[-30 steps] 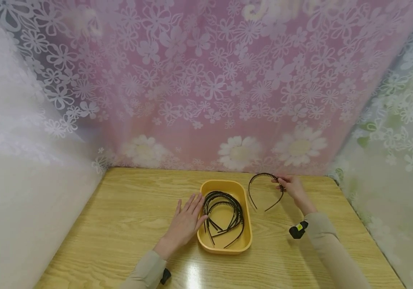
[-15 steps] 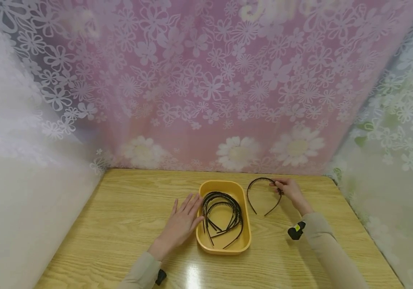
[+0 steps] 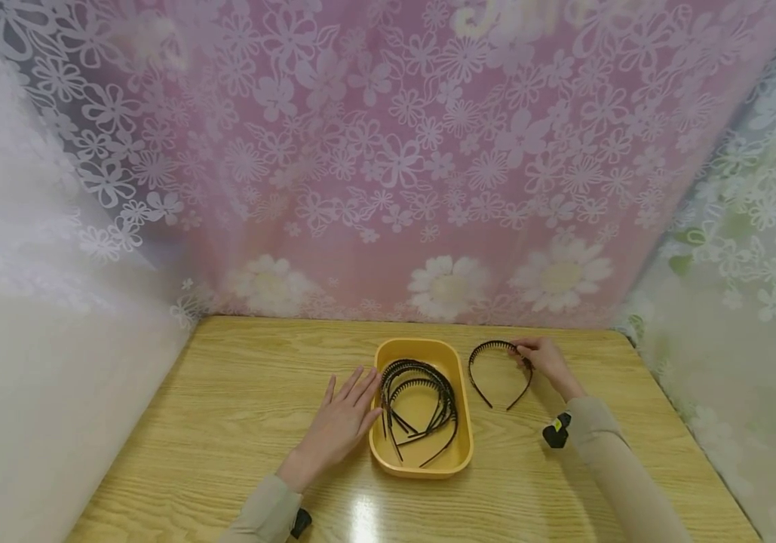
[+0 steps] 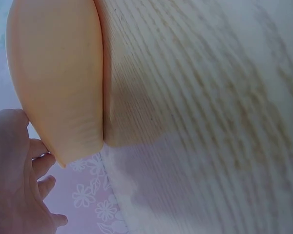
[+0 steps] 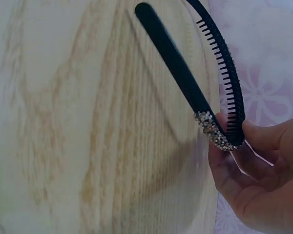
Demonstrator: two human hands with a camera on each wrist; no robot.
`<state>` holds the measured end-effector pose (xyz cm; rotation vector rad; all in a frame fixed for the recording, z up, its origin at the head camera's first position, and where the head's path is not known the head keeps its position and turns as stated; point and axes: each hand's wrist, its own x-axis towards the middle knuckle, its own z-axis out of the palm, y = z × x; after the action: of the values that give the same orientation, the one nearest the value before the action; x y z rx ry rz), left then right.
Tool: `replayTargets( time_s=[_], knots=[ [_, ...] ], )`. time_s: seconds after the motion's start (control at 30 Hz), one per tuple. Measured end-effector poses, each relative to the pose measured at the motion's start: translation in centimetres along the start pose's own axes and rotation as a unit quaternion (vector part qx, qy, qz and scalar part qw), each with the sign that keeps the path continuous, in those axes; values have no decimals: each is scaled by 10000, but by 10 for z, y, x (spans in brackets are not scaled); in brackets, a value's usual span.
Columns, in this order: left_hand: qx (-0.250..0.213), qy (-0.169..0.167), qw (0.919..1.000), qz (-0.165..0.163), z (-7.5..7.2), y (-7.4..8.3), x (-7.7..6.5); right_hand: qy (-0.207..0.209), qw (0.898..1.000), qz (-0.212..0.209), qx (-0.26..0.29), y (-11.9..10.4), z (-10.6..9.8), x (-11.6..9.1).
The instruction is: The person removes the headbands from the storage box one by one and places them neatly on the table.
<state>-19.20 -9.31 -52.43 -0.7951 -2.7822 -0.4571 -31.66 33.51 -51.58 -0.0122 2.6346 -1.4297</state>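
Observation:
A black toothed headband [image 3: 474,369] is pinched at its right side by my right hand [image 3: 547,360], to the right of the yellow tray. In the right wrist view the headband [image 5: 173,61] shows a band of glittery beads near the thumb and fingers [image 5: 259,170], and its shadow falls on the wood. My left hand [image 3: 333,430] lies with straight, spread fingers against the left rim of the yellow tray [image 3: 461,461]. Several black headbands [image 3: 454,411] lie overlapped inside that tray. The left wrist view shows the left hand [image 4: 14,170] touching the tray's outer wall [image 4: 63,87].
The wooden table [image 3: 245,392] runs back to a pink flowered curtain [image 3: 360,226]. Pale cloth walls stand at the left [image 3: 55,339] and right. Each wrist carries a black camera, such as the right wrist camera [image 3: 556,431].
My right hand has come down slightly with the headband, closer to the tabletop. The left hand has stayed at the tray's rim.

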Motion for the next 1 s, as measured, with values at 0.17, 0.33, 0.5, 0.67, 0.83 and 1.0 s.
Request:
replayTargets(
  time_s=[0.17, 0.33, 0.5, 0.67, 0.83, 1.0],
  knots=[
    [66, 118, 9999, 16, 1, 0, 0, 221, 9971, -109, -720, 2, 0, 2],
    [135, 154, 9998, 32, 1, 1, 0, 245, 9928, -214, -1150, 5, 0, 1],
    [136, 70, 9999, -24, 0, 2, 0, 298, 9916, -178, -1242, 6, 2, 1],
    [69, -36, 9999, -75, -2, 3, -1, 323, 9885, -181, -1467, 7, 4, 4],
    [34, -58, 10000, -69, -3, 4, -1, 382, 9854, -193, -1645, 7, 5, 5],
    [58, -69, 9999, -97, -3, 4, -1, 418, 9858, -196, -1617, 7, 6, 6]
  ],
)
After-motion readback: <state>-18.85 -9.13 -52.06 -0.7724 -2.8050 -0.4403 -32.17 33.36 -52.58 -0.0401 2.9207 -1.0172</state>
